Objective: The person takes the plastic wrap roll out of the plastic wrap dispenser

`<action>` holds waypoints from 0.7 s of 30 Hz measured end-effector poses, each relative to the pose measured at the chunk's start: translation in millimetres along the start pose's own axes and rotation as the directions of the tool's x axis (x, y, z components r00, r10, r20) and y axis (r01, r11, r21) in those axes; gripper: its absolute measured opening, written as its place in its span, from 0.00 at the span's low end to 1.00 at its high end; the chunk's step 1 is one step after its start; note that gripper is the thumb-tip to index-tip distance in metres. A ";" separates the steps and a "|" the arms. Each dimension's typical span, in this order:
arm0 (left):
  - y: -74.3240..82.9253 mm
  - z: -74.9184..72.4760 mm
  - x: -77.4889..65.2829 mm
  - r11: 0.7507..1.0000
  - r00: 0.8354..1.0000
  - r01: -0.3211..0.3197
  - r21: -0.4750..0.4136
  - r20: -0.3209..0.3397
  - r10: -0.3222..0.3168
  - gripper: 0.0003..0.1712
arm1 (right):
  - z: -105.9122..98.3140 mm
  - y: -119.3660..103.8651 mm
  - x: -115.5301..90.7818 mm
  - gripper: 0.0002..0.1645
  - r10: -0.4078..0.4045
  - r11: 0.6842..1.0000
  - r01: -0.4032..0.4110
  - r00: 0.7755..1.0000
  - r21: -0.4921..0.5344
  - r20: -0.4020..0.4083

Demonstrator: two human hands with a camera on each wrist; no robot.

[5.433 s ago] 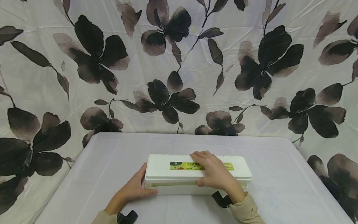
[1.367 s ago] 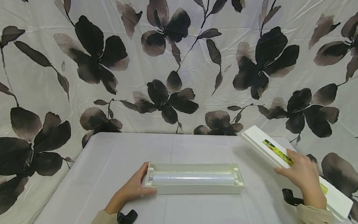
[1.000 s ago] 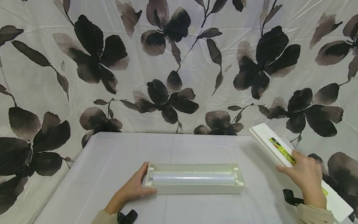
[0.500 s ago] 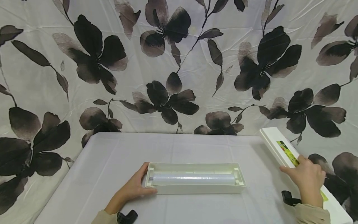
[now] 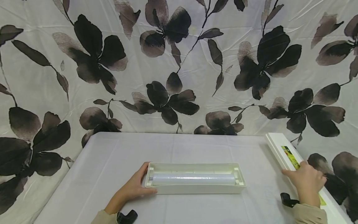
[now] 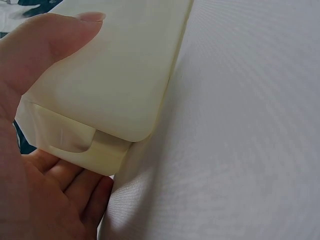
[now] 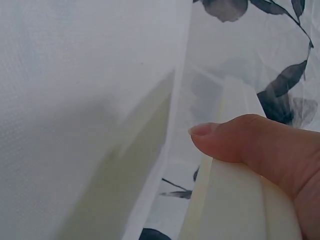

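A long white cling film box (image 5: 195,189) sits lidless at the middle of the table. Inside it, a shiny roll of cling film (image 5: 193,179) lies between end holders. My left hand (image 5: 132,188) grips the box's left end, thumb on the front wall and fingers behind; the left wrist view shows the thumb flat on that wall (image 6: 115,75). At the table's right edge my right hand (image 5: 307,182) holds the long white lid (image 5: 277,144), which bears a yellow-green label (image 5: 291,157). In the right wrist view the thumb lies along the lid's side (image 7: 232,200); the other fingers are hidden.
A white cloth covers the table (image 5: 195,149). Behind it hangs a white curtain (image 5: 204,102) with dark flower prints. The lid lies along the table's right edge, its near end cut off by the picture's corner.
The lid has come off the box and moved to the right, then lower and further right along the table edge in the right hand. The left hand has stayed on the box.
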State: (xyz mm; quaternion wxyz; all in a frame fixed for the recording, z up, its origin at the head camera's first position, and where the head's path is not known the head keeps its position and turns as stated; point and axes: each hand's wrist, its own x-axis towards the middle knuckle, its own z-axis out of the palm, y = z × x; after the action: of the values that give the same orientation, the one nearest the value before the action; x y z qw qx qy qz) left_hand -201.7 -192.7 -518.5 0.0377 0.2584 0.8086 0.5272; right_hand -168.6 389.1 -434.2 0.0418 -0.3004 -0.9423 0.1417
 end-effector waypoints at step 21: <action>1.2 -0.2 0.2 1.000 1.000 0.013 0.003 0.003 -0.013 0.51 | 20.2 7.3 8.4 0.55 -0.008 1.000 0.009 0.998 -0.009 0.054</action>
State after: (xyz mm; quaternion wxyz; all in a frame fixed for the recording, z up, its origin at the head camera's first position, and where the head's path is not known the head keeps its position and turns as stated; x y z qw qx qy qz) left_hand -201.5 -192.3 -517.3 0.0421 0.2539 0.8112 0.5252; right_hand -174.8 394.7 -455.7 0.0153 -0.2926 -0.9450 0.1453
